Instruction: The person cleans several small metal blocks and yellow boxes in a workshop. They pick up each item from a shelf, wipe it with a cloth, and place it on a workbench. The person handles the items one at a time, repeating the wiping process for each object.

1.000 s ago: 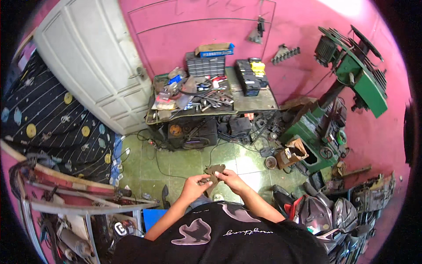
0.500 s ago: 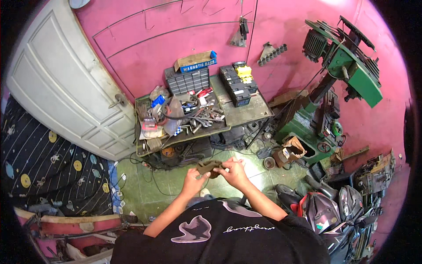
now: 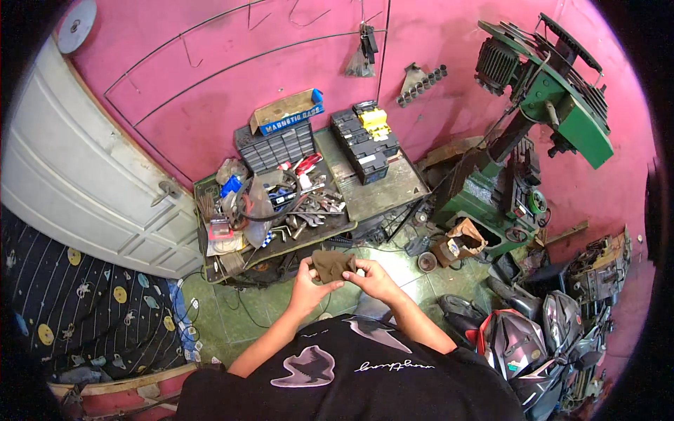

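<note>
A crumpled piece of brown cloth (image 3: pixel 333 266) is stretched between my two hands, in front of my body and short of the workbench. My left hand (image 3: pixel 306 286) pinches its left side, thumb toward me. On the other side, my right hand (image 3: pixel 373 279) grips the right edge between thumb and fingers. The fingertips behind the cloth are partly hidden. Past my hands stands the workbench (image 3: pixel 375 198), its left part heaped with wrenches (image 3: pixel 316 208), cables and plastic bags.
A grey drawer cabinet (image 3: pixel 277 148) with an open blue box (image 3: pixel 291 112) on top stands at the bench's back, beside black cases (image 3: pixel 361 151). A green milling machine (image 3: pixel 484 189) is at right, a motorcycle (image 3: pixel 512 337) nearer. The white door (image 3: pixel 105 161) is left.
The cloth is now spread wider and flatter between my hands. My view has shifted, bringing the bench lower and further left in the picture.
</note>
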